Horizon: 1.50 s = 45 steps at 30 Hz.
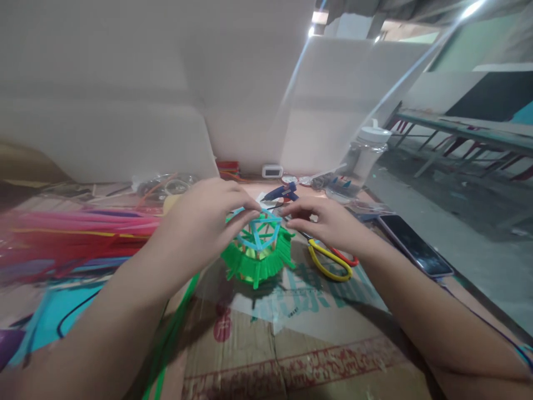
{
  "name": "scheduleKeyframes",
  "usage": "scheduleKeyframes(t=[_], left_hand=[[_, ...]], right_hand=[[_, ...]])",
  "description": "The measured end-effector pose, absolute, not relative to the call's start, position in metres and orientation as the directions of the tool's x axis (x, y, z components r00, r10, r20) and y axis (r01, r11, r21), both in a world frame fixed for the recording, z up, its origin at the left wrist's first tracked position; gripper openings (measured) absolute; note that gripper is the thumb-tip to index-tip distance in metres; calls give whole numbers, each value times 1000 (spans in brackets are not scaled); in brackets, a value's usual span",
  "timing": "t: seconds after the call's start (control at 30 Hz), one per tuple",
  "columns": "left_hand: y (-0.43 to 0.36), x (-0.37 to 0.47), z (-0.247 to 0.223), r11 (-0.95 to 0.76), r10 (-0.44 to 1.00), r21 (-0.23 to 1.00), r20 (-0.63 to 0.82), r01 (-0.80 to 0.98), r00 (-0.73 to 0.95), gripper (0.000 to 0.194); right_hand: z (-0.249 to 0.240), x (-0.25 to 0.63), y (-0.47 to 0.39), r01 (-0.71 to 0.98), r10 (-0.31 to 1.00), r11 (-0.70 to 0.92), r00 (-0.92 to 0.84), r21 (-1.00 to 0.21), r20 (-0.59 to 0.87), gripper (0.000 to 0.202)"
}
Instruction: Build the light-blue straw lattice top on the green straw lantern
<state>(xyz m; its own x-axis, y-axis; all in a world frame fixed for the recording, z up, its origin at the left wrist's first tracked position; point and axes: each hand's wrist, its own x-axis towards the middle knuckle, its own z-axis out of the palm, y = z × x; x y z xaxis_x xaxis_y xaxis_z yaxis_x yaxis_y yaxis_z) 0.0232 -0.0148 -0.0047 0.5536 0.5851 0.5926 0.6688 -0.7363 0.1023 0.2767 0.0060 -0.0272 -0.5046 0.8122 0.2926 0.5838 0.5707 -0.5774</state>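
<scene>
A small craft of green pipe cleaners (260, 269) stands on the cardboard in front of me, flared like a skirt. On top of it is an angular frame of light blue strips (257, 245). My left hand (210, 214) reaches over its left side, thumb and forefinger closed on the frame's upper edge. At the right corner of the frame is my right hand (322, 222), its fingers curled into a loose pinch; whatever lies between the tips is too small to tell. Scissors with yellow and red handles (331, 266) lie below my right hand.
A blue glue gun (280, 193) and a small white digital device (272, 171) lie behind the craft. Pink and red pipe cleaners (83, 233) are heaped at left. To the right are a phone (414, 244) and a clear bottle (368, 150). Printed cardboard (303, 355) covers the tabletop.
</scene>
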Motion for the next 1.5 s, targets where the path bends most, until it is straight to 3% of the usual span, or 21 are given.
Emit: scheduleKeyframes(t=[0.3, 0.57, 1.13, 1.5], left_hand=[[-11, 42, -9, -719, 606, 46, 531, 694, 592, 24], [-12, 42, -15, -722, 651, 206, 525, 661, 548, 21], [-9, 43, -20, -744, 597, 92, 538, 662, 595, 21], [-8, 45, -23, -722, 621, 93, 524, 686, 583, 20]], right_hand=[[-40, 272, 7, 540, 808, 558, -524, -630, 267, 14], [-50, 263, 5, 458, 784, 585, -533, -670, 320, 5], [-50, 259, 3, 454, 802, 562, -502, -691, 322, 9], [-51, 260, 4, 429, 789, 577, -514, -695, 338, 10]])
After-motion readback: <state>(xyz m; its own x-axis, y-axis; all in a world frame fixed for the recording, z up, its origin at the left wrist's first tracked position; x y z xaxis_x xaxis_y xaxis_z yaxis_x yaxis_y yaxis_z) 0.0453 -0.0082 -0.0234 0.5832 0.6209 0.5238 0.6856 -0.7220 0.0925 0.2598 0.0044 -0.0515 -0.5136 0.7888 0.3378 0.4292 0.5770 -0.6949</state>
